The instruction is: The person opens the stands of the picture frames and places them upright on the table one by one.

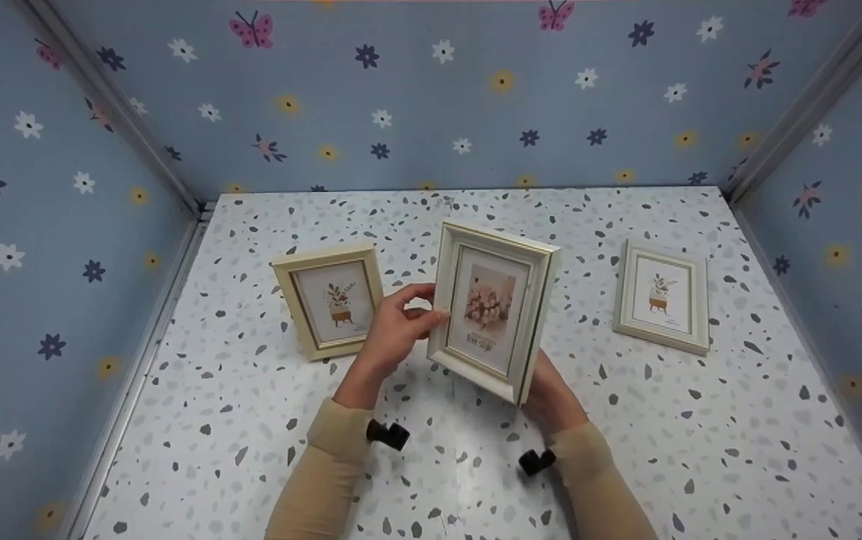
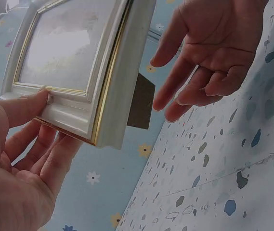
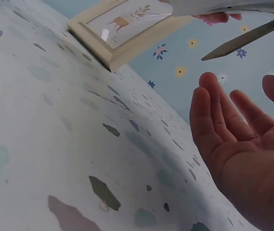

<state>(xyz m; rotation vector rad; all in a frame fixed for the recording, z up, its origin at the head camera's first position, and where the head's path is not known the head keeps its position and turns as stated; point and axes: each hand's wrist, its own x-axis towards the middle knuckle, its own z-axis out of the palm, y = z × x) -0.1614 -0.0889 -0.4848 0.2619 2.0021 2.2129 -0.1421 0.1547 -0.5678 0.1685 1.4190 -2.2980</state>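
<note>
With left hand (image 1: 398, 328), just right of a propped-up cream frame (image 1: 331, 304), pinched the white floral-picture frame (image 1: 491, 313) by its left edge, holding it tilted above the tabletop (image 1: 738, 435). With right hand (image 2: 218, 53), held loosely bent fingers behind it, near but apart from its brown stand (image 2: 141, 103). Farther right, saw a pale frame (image 1: 662, 296) lying flat.
</note>
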